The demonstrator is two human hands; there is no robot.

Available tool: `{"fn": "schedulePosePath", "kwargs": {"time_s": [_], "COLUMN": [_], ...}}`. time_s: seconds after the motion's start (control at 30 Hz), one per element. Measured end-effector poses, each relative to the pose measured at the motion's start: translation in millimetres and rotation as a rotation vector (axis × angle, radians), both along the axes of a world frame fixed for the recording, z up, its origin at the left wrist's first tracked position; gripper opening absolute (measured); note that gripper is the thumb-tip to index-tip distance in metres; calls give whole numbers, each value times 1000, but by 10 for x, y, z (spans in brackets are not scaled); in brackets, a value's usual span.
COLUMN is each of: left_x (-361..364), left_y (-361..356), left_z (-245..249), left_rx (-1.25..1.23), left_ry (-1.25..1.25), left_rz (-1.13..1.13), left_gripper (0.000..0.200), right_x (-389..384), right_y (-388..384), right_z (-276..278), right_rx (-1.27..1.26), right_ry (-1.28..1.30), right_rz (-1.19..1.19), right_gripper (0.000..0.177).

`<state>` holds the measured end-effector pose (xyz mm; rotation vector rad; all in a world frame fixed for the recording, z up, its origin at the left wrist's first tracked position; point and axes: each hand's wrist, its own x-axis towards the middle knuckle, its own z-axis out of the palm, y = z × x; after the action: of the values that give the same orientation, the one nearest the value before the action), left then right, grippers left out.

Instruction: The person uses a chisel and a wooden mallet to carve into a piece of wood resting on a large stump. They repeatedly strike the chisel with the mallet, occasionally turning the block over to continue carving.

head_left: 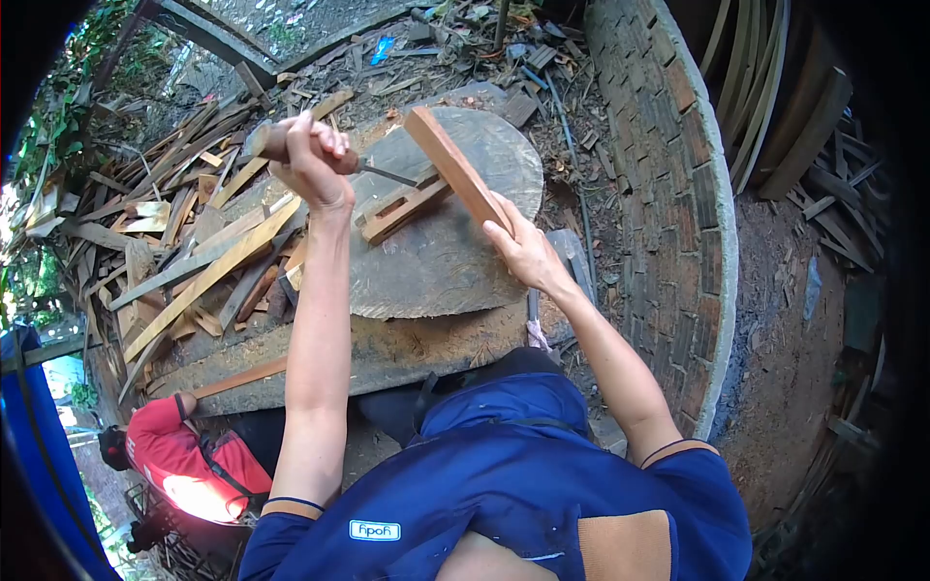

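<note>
My left hand (315,165) is closed around the wooden handle of a chisel (389,175). Its metal blade points right, and the tip is close to a short wooden piece (407,207) with a cut slot. That piece lies on a large round wood slab (436,271). In my right hand (528,254) is the lower end of a long reddish wooden bar (453,163), fingers wrapped round it. The bar slants up and left, over the far end of the slotted piece, so whether they touch is hard to tell.
Scrap wood (194,232) is heaped at the left. A curved brick wall (668,213) rises on the right. A person in a red shirt (194,460) is at the lower left, a hand near a long strip (242,376). A hose (572,145) runs beyond the slab.
</note>
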<state>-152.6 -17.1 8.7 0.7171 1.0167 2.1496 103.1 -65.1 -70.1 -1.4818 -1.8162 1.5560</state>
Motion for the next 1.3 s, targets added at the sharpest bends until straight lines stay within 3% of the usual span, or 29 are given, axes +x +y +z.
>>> {"fn": "schedulePosePath", "kwargs": {"time_s": [0.1, 0.3, 0.57, 0.63, 0.67, 0.73, 0.77, 0.9, 0.97, 1.03, 1.1, 1.3], "left_x": [145, 286, 411, 540, 635, 785, 866, 965, 971, 972, 1014, 1051], "left_y": [57, 151, 203, 185, 170, 145, 100, -1, -37, -27, -90, -156], "left_z": [49, -43, -43, -55, -71, -134, -132, -189, -141, -211, -230, -228], "left_rx": [-32, -11, -89, -109, -109, -30, 7, 9, -75, -30, 23, -14], "left_ry": [130, 90, 243, 371, 445, 610, 662, 916, 837, 789, 935, 895], "left_rz": [-64, -116, -221, -187, -142, -87, -80, 4, -106, -139, -166, -145], "left_gripper": [18, 15, 13, 11, 12, 12, 12, 10, 16, 17, 15, 13], "right_x": [-15, -29, -39, -24, -2, 7, 78, 302, 367, 375, 444, 429], "right_y": [2, -11, 31, 52, 39, 17, -5, -85, -231, -320, -334, -490], "right_z": [-60, 5, -2, 269, 229, 216, 358, 1175, 1360, 1303, 1180, 1244], "right_rx": [7, -21, 28, -248, -232, 48, 13, 484, 543, 666, 667, 777], "right_ry": [4, 7, 3, 10, 8, 185, 211, 303, 384, 345, 65, 310], "right_rz": [-26, -40, -46, -57, -58, -185, -228, -314, -340, -207, 23, -193], "right_gripper": [59, 59, 59, 59, 59, 60, 60, 60, 61, 62, 66, 65]}}
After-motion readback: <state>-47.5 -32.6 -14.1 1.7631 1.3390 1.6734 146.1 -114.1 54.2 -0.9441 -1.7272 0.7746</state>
